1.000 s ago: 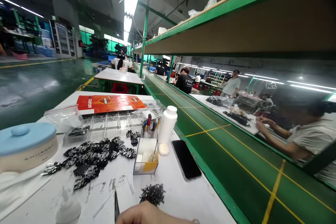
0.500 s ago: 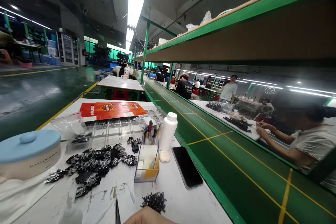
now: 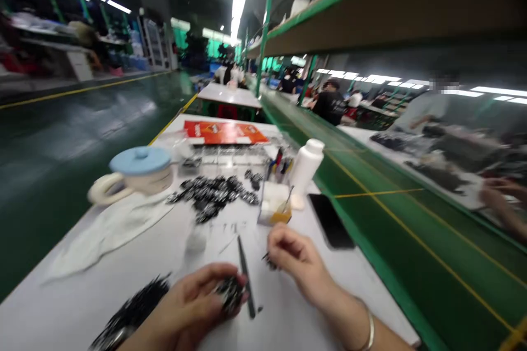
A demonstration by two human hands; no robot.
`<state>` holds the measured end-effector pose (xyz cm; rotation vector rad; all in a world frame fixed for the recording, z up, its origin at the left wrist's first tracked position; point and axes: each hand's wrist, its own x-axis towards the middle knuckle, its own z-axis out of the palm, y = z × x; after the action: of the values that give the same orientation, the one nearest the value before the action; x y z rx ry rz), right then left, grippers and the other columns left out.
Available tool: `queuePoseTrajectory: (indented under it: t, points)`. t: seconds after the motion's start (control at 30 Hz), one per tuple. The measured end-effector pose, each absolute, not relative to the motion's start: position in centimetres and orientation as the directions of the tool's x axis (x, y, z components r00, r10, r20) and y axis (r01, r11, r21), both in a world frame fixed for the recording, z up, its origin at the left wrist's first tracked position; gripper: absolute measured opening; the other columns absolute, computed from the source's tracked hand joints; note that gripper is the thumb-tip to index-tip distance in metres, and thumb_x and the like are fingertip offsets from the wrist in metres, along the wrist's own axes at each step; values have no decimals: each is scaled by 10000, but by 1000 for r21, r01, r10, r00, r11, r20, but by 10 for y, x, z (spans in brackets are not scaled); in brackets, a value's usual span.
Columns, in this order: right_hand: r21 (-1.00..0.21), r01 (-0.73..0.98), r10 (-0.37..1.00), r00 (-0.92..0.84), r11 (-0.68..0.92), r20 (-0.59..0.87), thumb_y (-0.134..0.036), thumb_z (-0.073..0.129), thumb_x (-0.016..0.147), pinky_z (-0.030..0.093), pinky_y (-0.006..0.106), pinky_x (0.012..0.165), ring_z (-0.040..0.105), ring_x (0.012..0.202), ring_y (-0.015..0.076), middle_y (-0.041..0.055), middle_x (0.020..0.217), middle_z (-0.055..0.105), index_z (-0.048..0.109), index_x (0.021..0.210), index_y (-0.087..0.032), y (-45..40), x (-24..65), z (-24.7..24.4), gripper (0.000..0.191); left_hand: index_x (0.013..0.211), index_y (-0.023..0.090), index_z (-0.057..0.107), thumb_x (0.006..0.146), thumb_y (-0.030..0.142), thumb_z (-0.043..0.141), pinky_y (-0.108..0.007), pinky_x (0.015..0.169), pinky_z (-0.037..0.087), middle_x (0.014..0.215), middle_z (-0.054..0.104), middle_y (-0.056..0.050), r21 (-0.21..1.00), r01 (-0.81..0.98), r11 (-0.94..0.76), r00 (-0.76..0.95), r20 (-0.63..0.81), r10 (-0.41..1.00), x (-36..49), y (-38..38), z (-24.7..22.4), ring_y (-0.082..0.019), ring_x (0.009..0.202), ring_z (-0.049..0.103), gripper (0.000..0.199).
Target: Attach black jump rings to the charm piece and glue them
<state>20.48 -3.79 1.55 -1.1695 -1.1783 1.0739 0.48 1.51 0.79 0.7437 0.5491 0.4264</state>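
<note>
My left hand (image 3: 197, 304), low in the view, is closed around a bunch of small black and silvery pieces (image 3: 230, 292). Just to its right, dark tweezers (image 3: 246, 277) lie on the white table (image 3: 288, 318). My right hand (image 3: 294, 258) has its fingers pinched together over a few small black parts (image 3: 270, 262); whether it grips one is blurred. A long heap of black pieces (image 3: 138, 307) lies left of my left hand. More black pieces in clear wrap (image 3: 214, 192) are spread further back.
A lidded mug (image 3: 142, 170) and white cloth (image 3: 111, 230) are at left. An organizer box (image 3: 275, 203), white bottle (image 3: 307, 164) and phone (image 3: 330, 221) stand or lie at right, beside the green conveyor (image 3: 395, 230). Another person's hands (image 3: 500, 197) show across it.
The view has shifted, showing more of the near table. My left hand with its bunch has come into sight, and more of my right hand and wrist shows.
</note>
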Motion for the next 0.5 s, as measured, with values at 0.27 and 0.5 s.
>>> queuePoseTrajectory:
  t: [0.27, 0.5]
  points:
    - [-955, 189, 973, -80, 228, 217, -235, 524, 889, 357, 245, 696, 425, 773, 115, 7, 812, 436, 571, 813, -222, -58, 193, 16, 90, 935, 115, 654, 710, 93, 711, -318, 869, 461, 964, 675, -66, 616, -239, 751, 810, -300, 503, 6, 11, -2, -167, 865, 637, 233]
    - [-910, 322, 964, -132, 261, 230, -197, 499, 899, 376, 258, 697, 447, 776, 115, 5, 826, 454, 543, 855, -234, -61, 192, 15, 73, 952, 124, 646, 700, 124, 743, -270, 823, 485, 884, 690, -41, 623, -210, 754, 825, -301, 478, 5, 12, -6, -122, 790, 651, 271]
